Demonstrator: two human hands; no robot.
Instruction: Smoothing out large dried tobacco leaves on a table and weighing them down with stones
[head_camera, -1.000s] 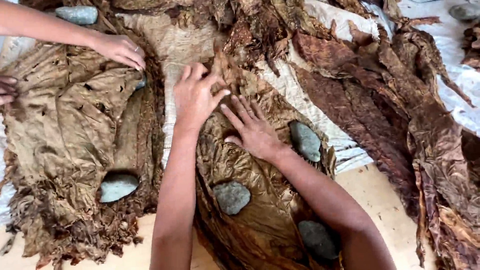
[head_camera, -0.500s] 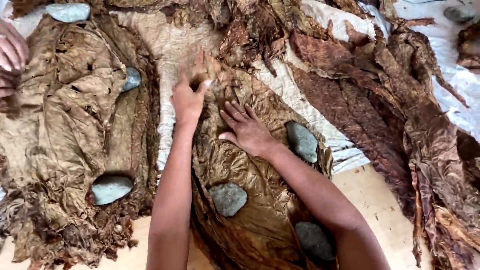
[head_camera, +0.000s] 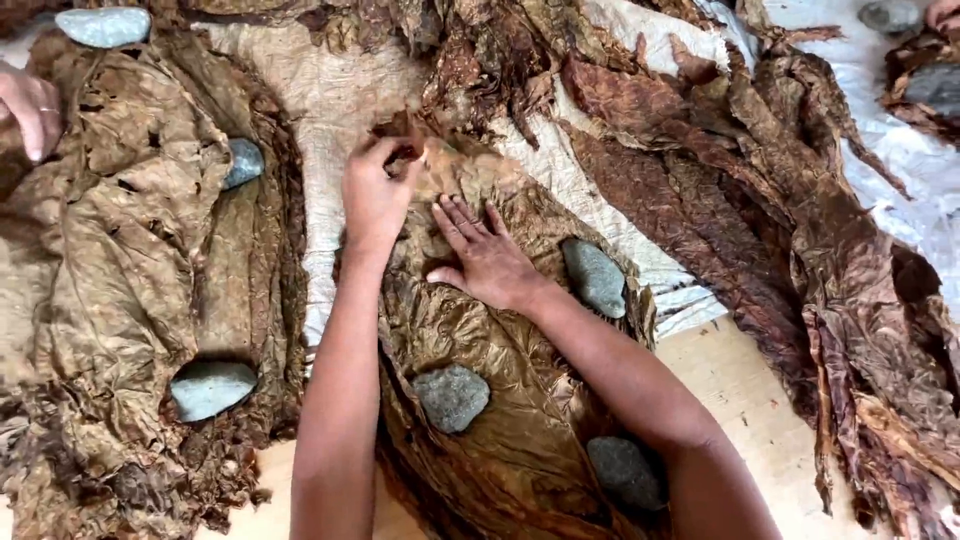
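We are seeing another person's hand (head_camera: 30, 105) lying on the left leaf pile (head_camera: 110, 280), weighted by grey stones (head_camera: 210, 388). Our left hand (head_camera: 375, 190) is pinching the middle pile's (head_camera: 500, 400) top edge; our right hand (head_camera: 485, 255) is pressing flat, fingers spread. White cloth (head_camera: 330, 110) is covering a pale board (head_camera: 740, 400), loose leaves (head_camera: 800, 220) lying rightward

Both of the person's forearms are showing bare, with no sleeves reaching into view. The left hand (head_camera: 375, 195) and the right hand (head_camera: 487, 258) are wearing no gloves, rings, or wristbands that can be seen.
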